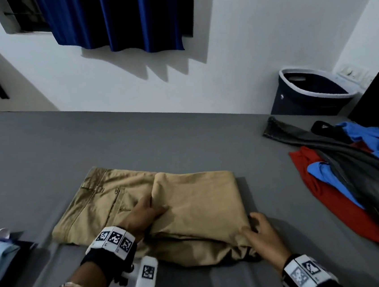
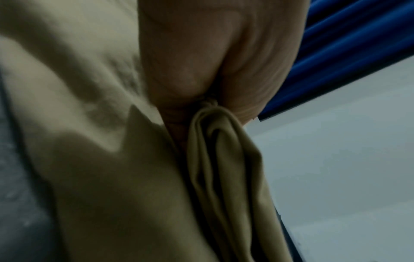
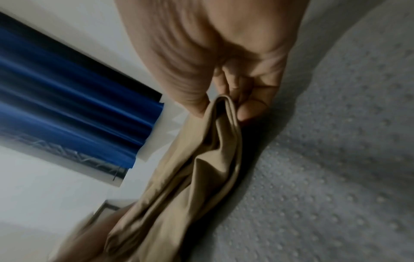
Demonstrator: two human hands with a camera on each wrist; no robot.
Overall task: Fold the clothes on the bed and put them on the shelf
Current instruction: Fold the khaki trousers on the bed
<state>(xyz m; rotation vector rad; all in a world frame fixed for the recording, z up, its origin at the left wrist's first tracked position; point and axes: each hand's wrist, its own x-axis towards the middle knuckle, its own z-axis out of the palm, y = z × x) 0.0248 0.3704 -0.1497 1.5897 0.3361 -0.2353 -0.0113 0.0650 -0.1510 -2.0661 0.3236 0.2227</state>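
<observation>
Grey bed sheet (image 1: 45, 158) is lying under a white wall with a blue curtain (image 1: 123, 17). Khaki trousers (image 1: 190, 204), folded over, are lying at mid-bed. Left hand (image 1: 144, 214) is pinching a fold of them near the middle, thumb on top. Right hand (image 1: 262, 237) is pinching their near right corner between thumb and fingers (image 3: 248, 109). Heap of red, blue and dark clothes (image 1: 350, 173) is lying unfolded at the right. Dark laundry basket (image 1: 307, 93) is standing beyond the bed.
</observation>
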